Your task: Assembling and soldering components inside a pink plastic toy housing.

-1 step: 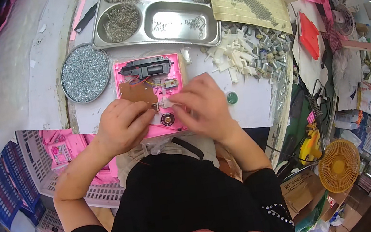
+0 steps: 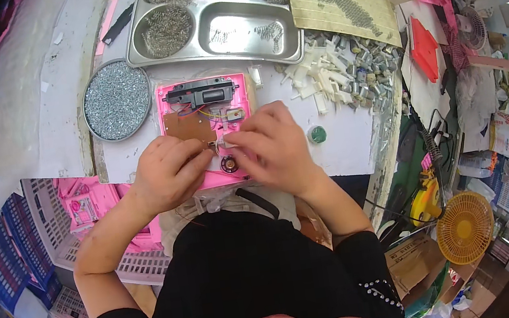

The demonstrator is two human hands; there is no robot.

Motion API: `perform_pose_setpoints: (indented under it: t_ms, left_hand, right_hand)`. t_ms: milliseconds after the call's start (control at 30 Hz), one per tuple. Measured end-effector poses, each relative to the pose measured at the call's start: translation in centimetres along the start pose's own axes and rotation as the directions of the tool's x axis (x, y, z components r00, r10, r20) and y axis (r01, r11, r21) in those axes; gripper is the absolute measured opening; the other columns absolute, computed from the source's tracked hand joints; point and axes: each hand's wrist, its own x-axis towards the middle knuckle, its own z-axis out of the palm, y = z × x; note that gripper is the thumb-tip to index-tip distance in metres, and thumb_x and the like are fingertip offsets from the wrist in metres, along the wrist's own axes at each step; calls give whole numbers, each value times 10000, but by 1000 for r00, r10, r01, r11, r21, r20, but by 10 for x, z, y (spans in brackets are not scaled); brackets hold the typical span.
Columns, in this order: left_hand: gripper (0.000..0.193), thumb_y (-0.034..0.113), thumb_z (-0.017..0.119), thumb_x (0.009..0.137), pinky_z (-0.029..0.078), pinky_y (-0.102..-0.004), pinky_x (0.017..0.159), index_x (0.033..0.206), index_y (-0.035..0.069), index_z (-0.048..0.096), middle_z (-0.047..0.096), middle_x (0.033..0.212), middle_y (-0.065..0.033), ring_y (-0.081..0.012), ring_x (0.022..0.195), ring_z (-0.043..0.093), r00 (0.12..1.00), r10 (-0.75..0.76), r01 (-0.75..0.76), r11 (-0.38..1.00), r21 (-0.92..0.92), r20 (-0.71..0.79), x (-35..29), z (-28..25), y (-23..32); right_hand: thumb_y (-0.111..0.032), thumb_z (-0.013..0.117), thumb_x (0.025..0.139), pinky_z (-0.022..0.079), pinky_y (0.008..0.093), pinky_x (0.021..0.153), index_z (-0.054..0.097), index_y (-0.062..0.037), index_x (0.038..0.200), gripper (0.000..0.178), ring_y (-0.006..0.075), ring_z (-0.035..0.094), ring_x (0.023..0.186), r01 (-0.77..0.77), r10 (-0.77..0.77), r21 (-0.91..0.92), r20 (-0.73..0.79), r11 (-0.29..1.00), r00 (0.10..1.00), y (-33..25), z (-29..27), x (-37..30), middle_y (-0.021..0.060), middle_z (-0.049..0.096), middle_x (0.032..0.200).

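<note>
Head view: both hands [image 2: 168, 171] [image 2: 272, 147] pinch pink housing [image 2: 239, 99] (open-backed).

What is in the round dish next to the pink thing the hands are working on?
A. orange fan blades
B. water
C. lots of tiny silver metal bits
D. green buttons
C: the round dish to the left of the pink case is filled to its rim with tiny shiny silver metal pieces, likely screws, with nothing green, wet or orange in it.

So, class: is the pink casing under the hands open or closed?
Open: the pink casing shows its brown circuit board, wires and black part.
</note>
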Motion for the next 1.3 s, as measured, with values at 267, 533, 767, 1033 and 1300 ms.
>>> perform_pose_setpoints:
  t_ms: [267,533,767,1033,1300]
  left_hand:
    - [409,110,766,714,483,-370,726,1122,101,737,609,976,-27,-202,780,581,999,9,-10,1000,20,35,8,-1,3]
    - [379,126,774,716,481,-393,788,1090,95,720,610,987,-25,-207,821,590,999,-6,5,999,36,43,7,0,3]
    - [359,144,760,742,468,-414,849,1092,85,706,616,1004,-29,-214,860,595,999,-32,29,998,60,44,9,0,4]
    - [358,130,756,763,379,-424,956,1113,84,696,629,1058,-40,-215,921,591,989,-148,143,965,219,8,45,8,2]
    - [368,189,748,771,372,-437,956,1118,76,706,654,1109,-37,-211,1023,594,997,-68,78,961,264,-46,42,24,6]
  right_hand:
    - [-99,773,738,468,434,847,738,-83,991,256,308,559,988,-28,35,-81,85,996,996,-6,13,-14,57,608,973]
    - [-96,773,728,465,441,830,730,-93,971,248,300,566,970,32,-18,-109,121,994,992,-5,6,-9,49,606,976]
    - [-169,793,746,440,435,742,696,-104,850,157,288,567,833,-189,180,-201,-64,961,982,18,-2,4,57,609,813]
    - [-205,772,745,389,449,688,605,-99,706,202,292,554,780,-140,158,-396,14,907,987,12,3,23,65,586,751]
    - [-172,748,748,431,443,691,631,-78,715,154,301,574,748,-258,267,-231,9,938,964,19,2,20,82,620,707]
